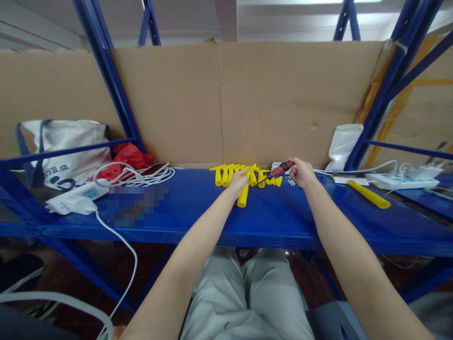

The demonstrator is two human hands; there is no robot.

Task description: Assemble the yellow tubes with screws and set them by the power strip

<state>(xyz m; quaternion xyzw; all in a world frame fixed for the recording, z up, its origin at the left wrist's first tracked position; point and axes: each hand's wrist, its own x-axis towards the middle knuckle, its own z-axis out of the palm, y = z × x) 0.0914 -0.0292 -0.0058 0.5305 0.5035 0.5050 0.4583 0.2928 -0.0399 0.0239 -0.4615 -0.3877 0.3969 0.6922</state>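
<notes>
My left hand (239,182) is closed around a yellow tube-shaped piece (242,198), whose lower end points towards me. A slanted yellow part shows just beyond my fingers; I cannot tell whether it belongs to the same piece. In my right hand (301,173) is a screwdriver (283,168) with a red and black handle. Its thin shaft slants down to the left, and the tip is close to the yellow pieces; contact cannot be made out. Several yellow T-shaped pieces (225,176) lie in a row behind my left hand, and small yellow bits (274,181) lie beneath the screwdriver.
The blue shelf (198,212) is backed by a cardboard sheet (170,104). At left are a power strip (79,198), coiled white cable (155,177), red plastic bag (130,156) and cloth bag (74,146). At right lie a yellow tube (370,194) and another power strip (399,181).
</notes>
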